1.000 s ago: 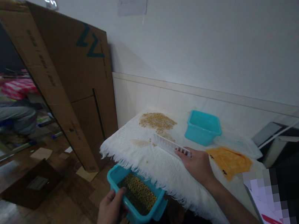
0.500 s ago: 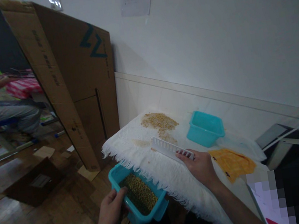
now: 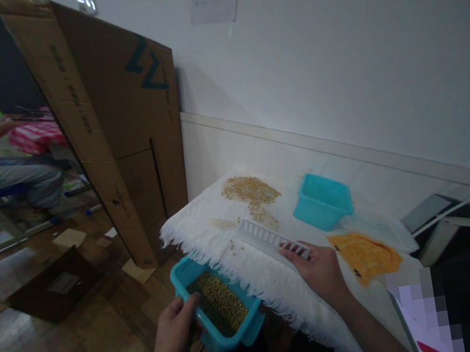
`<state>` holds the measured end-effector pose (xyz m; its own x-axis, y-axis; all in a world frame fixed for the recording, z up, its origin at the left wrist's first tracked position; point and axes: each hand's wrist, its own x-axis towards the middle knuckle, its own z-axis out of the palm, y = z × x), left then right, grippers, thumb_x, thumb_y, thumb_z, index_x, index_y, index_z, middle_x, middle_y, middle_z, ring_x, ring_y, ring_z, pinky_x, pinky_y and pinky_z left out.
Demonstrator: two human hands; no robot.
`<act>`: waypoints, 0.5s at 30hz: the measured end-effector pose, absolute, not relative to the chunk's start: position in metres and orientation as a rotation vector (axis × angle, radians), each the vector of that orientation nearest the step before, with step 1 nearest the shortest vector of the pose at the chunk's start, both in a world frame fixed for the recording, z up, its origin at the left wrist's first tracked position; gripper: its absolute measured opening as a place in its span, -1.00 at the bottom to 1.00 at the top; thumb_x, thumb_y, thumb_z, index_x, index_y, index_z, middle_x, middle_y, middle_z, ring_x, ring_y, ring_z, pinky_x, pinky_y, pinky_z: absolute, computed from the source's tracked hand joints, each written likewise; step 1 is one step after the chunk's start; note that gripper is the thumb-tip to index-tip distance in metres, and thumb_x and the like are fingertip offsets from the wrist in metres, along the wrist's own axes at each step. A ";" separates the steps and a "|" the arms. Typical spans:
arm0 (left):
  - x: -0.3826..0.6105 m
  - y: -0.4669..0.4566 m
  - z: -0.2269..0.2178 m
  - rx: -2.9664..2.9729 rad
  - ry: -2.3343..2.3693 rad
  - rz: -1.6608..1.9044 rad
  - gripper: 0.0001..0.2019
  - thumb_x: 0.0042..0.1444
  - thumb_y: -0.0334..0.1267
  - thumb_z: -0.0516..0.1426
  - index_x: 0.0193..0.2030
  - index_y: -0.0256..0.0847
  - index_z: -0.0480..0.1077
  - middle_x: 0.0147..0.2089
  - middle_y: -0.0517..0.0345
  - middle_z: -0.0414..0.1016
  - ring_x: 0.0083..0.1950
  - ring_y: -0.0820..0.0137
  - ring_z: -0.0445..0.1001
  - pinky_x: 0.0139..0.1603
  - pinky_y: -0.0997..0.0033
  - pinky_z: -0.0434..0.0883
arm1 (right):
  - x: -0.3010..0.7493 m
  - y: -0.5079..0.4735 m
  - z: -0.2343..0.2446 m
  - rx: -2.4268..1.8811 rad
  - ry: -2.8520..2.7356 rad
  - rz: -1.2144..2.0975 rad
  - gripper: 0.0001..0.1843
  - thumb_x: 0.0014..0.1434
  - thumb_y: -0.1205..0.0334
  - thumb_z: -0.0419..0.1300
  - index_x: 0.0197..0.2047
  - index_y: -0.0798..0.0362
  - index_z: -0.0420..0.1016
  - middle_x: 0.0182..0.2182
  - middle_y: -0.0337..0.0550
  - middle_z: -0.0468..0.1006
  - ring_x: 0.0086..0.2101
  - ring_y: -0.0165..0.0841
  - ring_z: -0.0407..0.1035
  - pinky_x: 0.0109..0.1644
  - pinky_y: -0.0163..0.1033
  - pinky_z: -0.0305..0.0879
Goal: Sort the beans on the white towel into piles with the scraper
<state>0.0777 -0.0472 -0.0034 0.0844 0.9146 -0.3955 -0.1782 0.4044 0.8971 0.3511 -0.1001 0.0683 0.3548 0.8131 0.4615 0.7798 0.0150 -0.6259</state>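
- Left hand [image 3: 171, 341] clasps the bean-filled turquoise plastic tub [image 3: 219, 307] by its rim, just below the white fringed towel [image 3: 253, 273]; probably weighty and easy to spill.
- Right hand [image 3: 320, 272] fingers pinch the near end of the white toothed plastic scraper [image 3: 266, 239], which lies on that towel; likely light and stiff.

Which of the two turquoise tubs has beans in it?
The turquoise tub gripped by the left hand at the fringed edge of the towel; the other tub, back by the wall, looks empty.

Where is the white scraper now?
The white scraper lies on the towel, centre of the head view, one end in the right hand, between the bean pile and the turquoise tub.
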 end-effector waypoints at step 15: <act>0.080 -0.046 0.000 0.783 1.216 0.950 -0.64 -0.14 0.00 0.32 -0.59 -0.15 0.29 -0.72 0.37 0.27 -0.68 0.53 0.21 -0.63 0.52 0.13 | 0.330 -0.118 0.055 -1.643 -1.417 0.059 -0.70 0.24 0.03 0.21 -0.28 0.03 0.69 -0.41 -0.14 0.71 -0.42 -0.25 0.61 -0.31 -0.32 0.53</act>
<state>0.0798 -0.0464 0.0003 0.0784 0.9104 -0.4062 -0.1737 0.4137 0.8937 0.3298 -0.1179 0.0546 0.3321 0.7957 0.5065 0.7507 0.1021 -0.6527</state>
